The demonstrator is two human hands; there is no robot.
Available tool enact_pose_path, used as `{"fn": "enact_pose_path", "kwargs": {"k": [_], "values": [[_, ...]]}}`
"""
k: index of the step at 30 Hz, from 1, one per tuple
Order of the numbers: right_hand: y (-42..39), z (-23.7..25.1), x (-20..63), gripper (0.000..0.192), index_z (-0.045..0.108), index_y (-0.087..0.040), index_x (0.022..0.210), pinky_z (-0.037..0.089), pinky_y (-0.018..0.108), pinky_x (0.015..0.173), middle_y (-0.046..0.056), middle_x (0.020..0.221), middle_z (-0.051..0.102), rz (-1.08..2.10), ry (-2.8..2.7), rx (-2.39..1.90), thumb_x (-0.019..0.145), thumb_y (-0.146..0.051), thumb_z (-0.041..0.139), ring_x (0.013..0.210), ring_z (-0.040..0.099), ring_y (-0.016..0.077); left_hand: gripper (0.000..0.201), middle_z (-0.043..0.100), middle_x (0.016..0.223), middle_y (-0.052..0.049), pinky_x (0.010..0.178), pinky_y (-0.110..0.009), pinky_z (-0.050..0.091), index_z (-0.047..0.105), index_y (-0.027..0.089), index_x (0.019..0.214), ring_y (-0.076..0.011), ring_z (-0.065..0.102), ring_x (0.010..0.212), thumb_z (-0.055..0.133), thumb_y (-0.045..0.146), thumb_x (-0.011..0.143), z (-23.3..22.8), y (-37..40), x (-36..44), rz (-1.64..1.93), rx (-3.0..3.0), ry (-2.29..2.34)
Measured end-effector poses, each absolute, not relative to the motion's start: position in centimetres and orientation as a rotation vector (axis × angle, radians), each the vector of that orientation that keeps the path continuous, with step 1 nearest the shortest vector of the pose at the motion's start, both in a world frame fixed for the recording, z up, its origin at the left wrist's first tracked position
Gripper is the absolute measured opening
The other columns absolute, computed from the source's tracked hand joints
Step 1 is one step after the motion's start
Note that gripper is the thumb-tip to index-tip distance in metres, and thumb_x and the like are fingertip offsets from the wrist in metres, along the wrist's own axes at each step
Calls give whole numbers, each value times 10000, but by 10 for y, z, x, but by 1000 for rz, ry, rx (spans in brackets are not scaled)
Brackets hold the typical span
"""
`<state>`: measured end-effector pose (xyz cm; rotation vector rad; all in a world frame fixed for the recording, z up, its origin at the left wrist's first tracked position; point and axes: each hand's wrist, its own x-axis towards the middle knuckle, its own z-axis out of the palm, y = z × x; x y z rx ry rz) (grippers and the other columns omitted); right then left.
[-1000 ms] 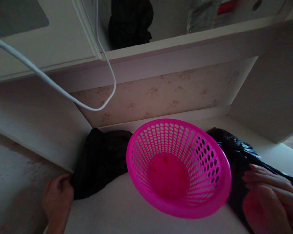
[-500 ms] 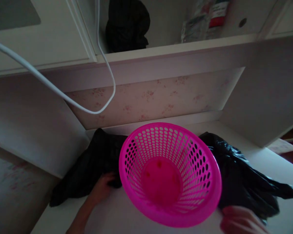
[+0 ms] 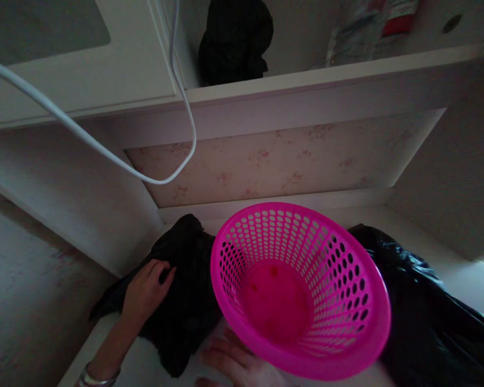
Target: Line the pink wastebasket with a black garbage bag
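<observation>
A black plastic bag lies crumpled on the white surface, left of the pink basket. My left hand is on top of it with curled fingers, gripping some of the plastic. The pink perforated basket tilts toward me and has a few small orange-brown spots on its bottom. Below its near rim, my right hand reaches leftward toward the bag, fingers stretched out and partly apart. The basket hides part of that hand and forearm. A second black bag, shiny, lies right of the basket.
A white cable hangs in a loop at upper left. Above, a shelf holds another dark bundle and clear packaging. White side panels and a floral-patterned back wall enclose the surface.
My left hand has moved up and left onto the left bag, whose near part now spreads toward me. My right hand has crossed from the right bag to below the basket. The view has shifted left.
</observation>
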<state>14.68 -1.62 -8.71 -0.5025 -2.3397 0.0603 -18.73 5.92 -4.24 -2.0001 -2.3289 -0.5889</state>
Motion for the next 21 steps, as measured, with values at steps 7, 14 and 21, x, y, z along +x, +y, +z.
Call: {"fn": "enact_pose_path", "kwargs": {"k": [7, 14, 21], "values": [[6, -116, 84, 504, 540, -224, 1489, 616, 426, 950, 97, 1401, 697, 65, -2681, -663, 990, -194, 599, 1204, 694, 286, 400, 510, 1588, -187, 1245, -647, 239, 628, 173, 1403, -391, 400, 1503, 475, 201, 1034, -24, 109, -159, -460, -2081, -2054], [-3, -134, 81, 118, 720, -187, 1034, 589, 300, 633, -9, 703, 726, 130, -2789, -500, 964, -264, 664, 671, 681, 192, 274, 719, 1160, -74, 880, -428, 614, 685, 162, 1175, -216, 714, 999, 671, 369, 997, -8, 174, -196, -312, -2130, -2403], [-28, -147, 89, 239, 714, -210, 1117, 571, 419, 921, 19, 1002, 754, 555, -2768, -502, 1026, -413, 626, 886, 710, 186, 357, 700, 1207, -83, 866, -431, 616, 663, 153, 1235, -244, 708, 1019, 652, 423, 1001, 30, 200, -232, -267, -1769, -2647]]}}
